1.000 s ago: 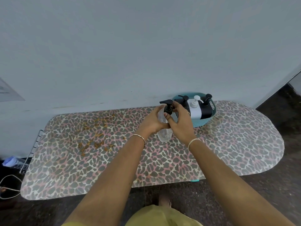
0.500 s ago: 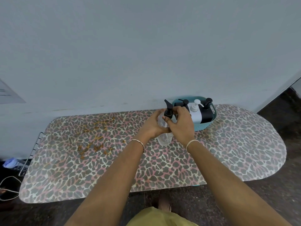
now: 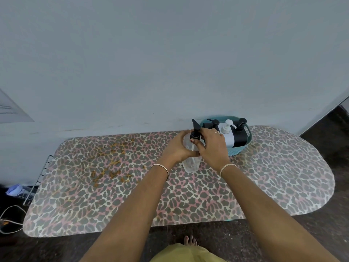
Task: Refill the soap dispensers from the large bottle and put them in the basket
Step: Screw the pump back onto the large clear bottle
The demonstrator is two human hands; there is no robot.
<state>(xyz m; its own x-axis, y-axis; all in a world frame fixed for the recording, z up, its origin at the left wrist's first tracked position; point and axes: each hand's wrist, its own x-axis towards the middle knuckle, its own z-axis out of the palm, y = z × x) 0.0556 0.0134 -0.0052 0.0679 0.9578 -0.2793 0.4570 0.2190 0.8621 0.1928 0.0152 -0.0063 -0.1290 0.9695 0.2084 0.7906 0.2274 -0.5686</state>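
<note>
A clear dispenser bottle [image 3: 191, 163] stands upright on the leopard-print board [image 3: 113, 186], left of a teal basket [image 3: 238, 148]. My left hand [image 3: 178, 147] wraps around the bottle's upper body. My right hand [image 3: 212, 146] grips the black pump head [image 3: 195, 130] at its collar, the nozzle pointing up and back. In the basket stand three dispensers: a black one [image 3: 213, 124], a white one [image 3: 228, 134] and another black one [image 3: 240, 135]. The large bottle is not in view.
A pale wall rises directly behind the board. A wire rack [image 3: 40, 176] hangs off the board's left end, with a cable [image 3: 9, 220] and a small bottle [image 3: 15, 190] on the dark floor there. My foot [image 3: 190, 241] is below the front edge.
The pump nozzle has turned from pointing left to pointing up and back as my right hand twists it. Both hands stay on the clear bottle, which stays in place.
</note>
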